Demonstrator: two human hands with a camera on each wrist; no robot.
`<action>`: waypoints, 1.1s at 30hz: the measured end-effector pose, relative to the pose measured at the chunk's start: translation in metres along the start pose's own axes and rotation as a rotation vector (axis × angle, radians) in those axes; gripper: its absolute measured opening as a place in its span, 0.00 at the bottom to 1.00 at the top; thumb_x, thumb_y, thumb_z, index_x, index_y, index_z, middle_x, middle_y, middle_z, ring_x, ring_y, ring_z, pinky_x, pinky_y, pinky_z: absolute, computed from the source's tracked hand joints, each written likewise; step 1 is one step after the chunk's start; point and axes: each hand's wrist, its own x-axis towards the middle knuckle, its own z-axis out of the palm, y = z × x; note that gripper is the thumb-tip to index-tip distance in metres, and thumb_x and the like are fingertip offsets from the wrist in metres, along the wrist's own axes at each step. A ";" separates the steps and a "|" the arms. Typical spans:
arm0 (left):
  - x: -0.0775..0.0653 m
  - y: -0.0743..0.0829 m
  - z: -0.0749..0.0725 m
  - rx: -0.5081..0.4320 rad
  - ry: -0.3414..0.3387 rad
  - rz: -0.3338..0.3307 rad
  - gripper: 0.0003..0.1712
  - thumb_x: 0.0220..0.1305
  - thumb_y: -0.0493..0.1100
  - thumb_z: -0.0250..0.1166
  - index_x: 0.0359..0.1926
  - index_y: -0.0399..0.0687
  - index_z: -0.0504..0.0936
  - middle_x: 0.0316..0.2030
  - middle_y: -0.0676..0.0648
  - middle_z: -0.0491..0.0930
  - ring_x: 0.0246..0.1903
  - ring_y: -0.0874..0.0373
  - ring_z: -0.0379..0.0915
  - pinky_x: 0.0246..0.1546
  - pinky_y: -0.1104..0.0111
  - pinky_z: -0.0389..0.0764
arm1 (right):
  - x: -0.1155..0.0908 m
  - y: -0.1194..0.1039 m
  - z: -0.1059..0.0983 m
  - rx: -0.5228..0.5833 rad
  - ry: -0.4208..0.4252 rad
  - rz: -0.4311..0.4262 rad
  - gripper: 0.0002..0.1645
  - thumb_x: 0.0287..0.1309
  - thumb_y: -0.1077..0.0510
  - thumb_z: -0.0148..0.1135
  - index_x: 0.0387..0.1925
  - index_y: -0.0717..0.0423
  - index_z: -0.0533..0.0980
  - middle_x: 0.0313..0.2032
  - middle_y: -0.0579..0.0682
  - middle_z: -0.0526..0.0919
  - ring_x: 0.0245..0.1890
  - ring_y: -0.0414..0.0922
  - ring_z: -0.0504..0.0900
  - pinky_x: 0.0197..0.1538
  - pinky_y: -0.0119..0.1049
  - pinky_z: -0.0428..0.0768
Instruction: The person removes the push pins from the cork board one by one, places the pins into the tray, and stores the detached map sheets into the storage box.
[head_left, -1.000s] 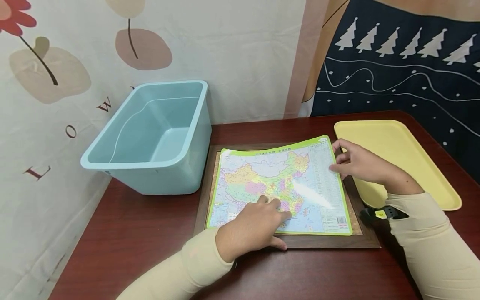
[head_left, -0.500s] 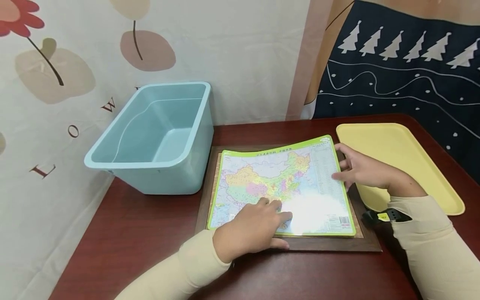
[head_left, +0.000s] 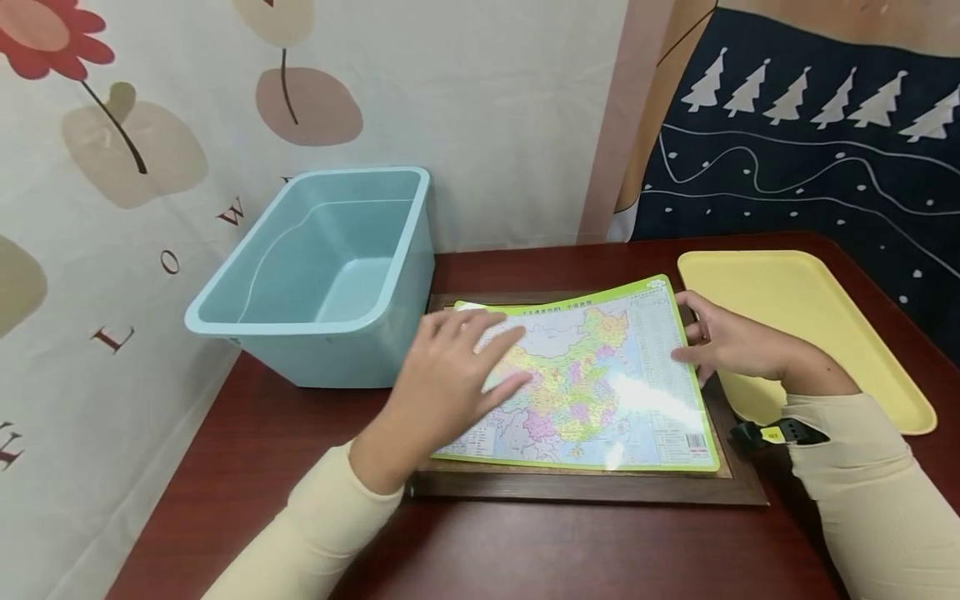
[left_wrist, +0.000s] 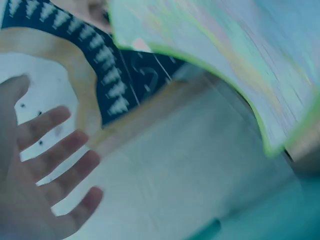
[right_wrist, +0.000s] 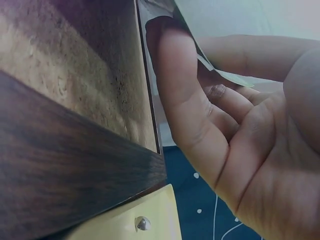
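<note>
A thin, green-bordered map sheet (head_left: 570, 400) with coloured regions lies over a dark wood-framed board (head_left: 600, 487). Its right side is raised and its far edge bows. My right hand (head_left: 731, 337) pinches that right edge between thumb and fingers. In the right wrist view, the fingers of the right hand (right_wrist: 215, 115) are under the sheet, beside the board's cork-like surface (right_wrist: 75, 65). Over the map's left part hovers my left hand (head_left: 446, 375), hiding some of it. The left wrist view, blurred, has the left hand (left_wrist: 45, 165) with fingers spread, apart from the map (left_wrist: 240, 60).
A light blue plastic bin (head_left: 300, 325) stands at the left, close beside the board. To the right of the board, partly behind my right arm, lies a yellow tray (head_left: 787, 275). Everything rests on a dark red table (head_left: 562, 550) against a fabric-covered wall.
My left hand has lifted off the lower middle of the map and moved up and left. My right hand keeps its pinch on the right edge. The whole head view has shifted slightly.
</note>
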 end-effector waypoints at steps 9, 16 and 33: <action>-0.016 -0.040 0.003 0.119 0.190 -0.075 0.15 0.65 0.47 0.64 0.48 0.46 0.86 0.52 0.40 0.82 0.55 0.42 0.76 0.59 0.44 0.70 | -0.002 0.000 -0.001 0.025 -0.019 0.013 0.38 0.67 0.68 0.56 0.68 0.54 0.46 0.48 0.68 0.81 0.36 0.57 0.88 0.34 0.51 0.86; -0.025 -0.048 0.007 0.132 0.149 -0.153 0.16 0.67 0.47 0.60 0.50 0.46 0.85 0.60 0.36 0.76 0.64 0.39 0.69 0.68 0.41 0.61 | -0.002 -0.001 -0.001 0.053 -0.004 0.004 0.37 0.69 0.66 0.54 0.70 0.53 0.45 0.48 0.69 0.81 0.34 0.59 0.88 0.33 0.52 0.86; -0.033 -0.044 0.012 0.215 0.093 -0.231 0.15 0.65 0.46 0.63 0.49 0.46 0.85 0.63 0.35 0.74 0.69 0.38 0.63 0.65 0.48 0.64 | -0.005 -0.007 -0.006 0.086 0.243 -0.105 0.28 0.77 0.55 0.45 0.73 0.46 0.52 0.45 0.42 0.86 0.38 0.48 0.88 0.33 0.47 0.86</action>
